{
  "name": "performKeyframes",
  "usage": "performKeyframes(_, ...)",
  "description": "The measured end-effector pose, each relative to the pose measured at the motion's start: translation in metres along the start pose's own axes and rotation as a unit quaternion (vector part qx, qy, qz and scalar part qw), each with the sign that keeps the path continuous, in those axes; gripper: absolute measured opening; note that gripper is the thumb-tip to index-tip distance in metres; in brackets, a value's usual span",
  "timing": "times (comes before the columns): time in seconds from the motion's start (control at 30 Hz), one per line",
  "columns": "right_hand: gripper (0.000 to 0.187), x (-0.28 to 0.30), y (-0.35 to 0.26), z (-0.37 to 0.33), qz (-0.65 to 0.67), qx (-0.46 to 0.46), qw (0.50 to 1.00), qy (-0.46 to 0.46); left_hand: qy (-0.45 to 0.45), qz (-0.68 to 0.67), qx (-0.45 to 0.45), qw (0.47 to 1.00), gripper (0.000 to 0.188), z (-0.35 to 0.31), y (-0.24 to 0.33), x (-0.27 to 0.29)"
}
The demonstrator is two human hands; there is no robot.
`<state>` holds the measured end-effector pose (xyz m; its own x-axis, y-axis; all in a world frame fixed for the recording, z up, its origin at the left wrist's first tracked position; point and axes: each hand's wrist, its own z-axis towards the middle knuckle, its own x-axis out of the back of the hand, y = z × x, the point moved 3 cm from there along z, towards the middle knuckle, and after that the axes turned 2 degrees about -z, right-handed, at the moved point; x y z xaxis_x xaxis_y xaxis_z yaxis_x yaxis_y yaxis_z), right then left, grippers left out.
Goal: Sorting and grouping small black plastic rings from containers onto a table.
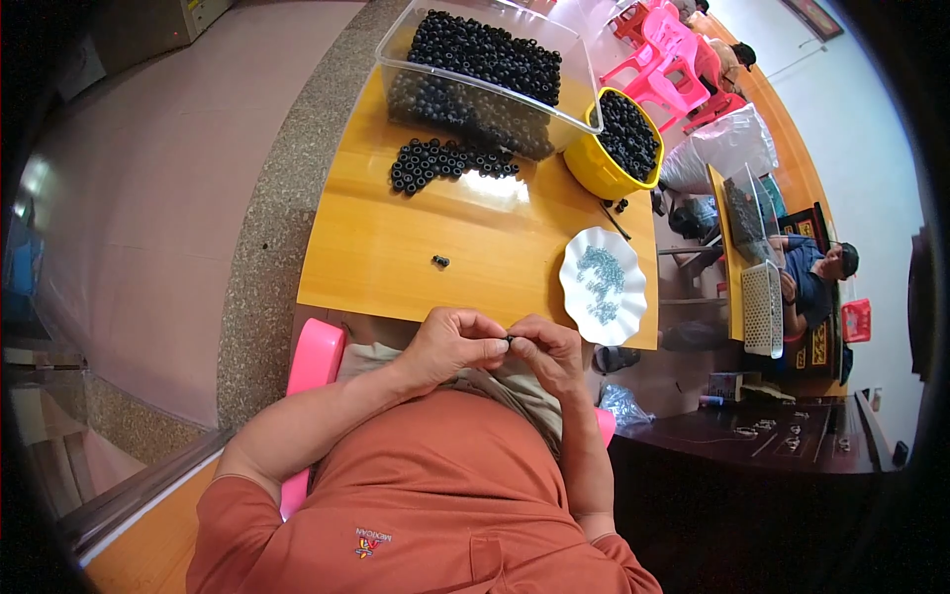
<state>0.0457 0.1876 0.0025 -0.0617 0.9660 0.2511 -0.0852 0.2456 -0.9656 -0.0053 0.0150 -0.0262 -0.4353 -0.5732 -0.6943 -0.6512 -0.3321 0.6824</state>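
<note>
My left hand and my right hand meet in front of my belly, just off the table's near edge. Thumbs and fingertips of both pinch a small black piece, mostly covered by the fingers. On the table ahead lies another small black piece with a pale end. Farther off, a loose group of black rings is spread beside a clear plastic bin full of the same. A white wavy-edged plate to the right of my hands holds many tiny clear bluish pieces.
A yellow basin of black rings stands at the table's far right corner, near a thin dark stick. At right, another person sits by a second table with a white basket. Pink chairs stand beyond.
</note>
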Motion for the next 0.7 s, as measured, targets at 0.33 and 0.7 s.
performKeyframes(0.33,0.008,0.006,-0.012,0.003,-0.077,-0.004,0.996,-0.049,-0.004,0.018,-0.002,1.000,0.012,0.000,-0.004,-0.001)
performKeyframes(0.7,0.007,0.003,-0.022,0.002,-0.129,0.044,0.989,-0.052,-0.020,-0.002,0.034,0.999,0.013,-0.001,-0.002,-0.001)
